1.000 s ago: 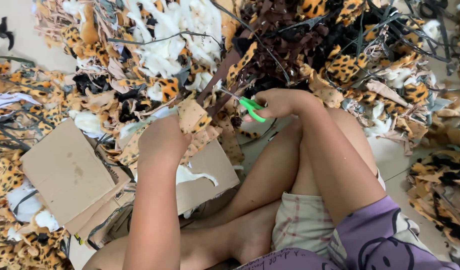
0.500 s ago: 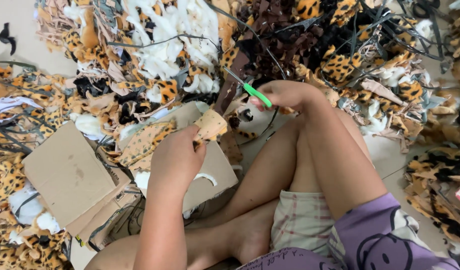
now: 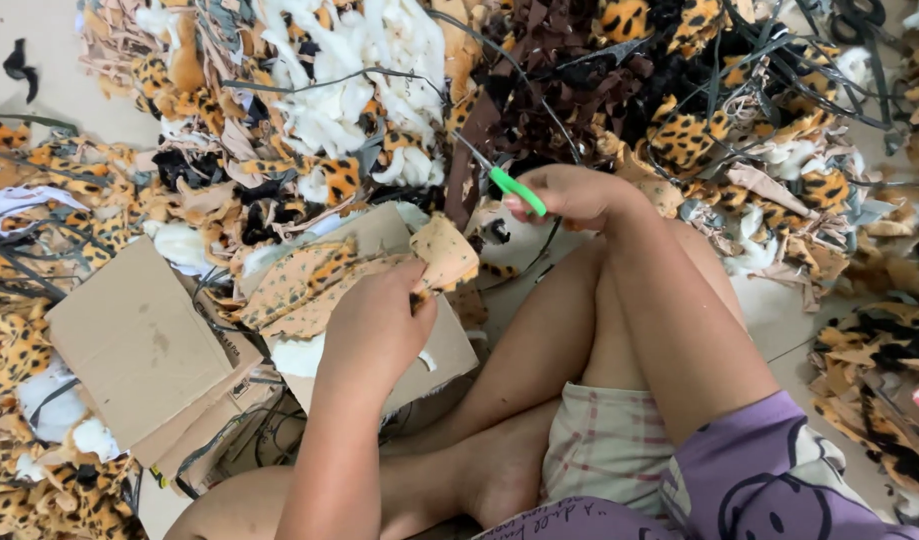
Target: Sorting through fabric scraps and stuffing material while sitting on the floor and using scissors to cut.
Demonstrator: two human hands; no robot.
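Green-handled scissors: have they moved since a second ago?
Yes. The green-handled scissors in the right hand rose toward the brown scrap pile, away from the cardboard sheet.
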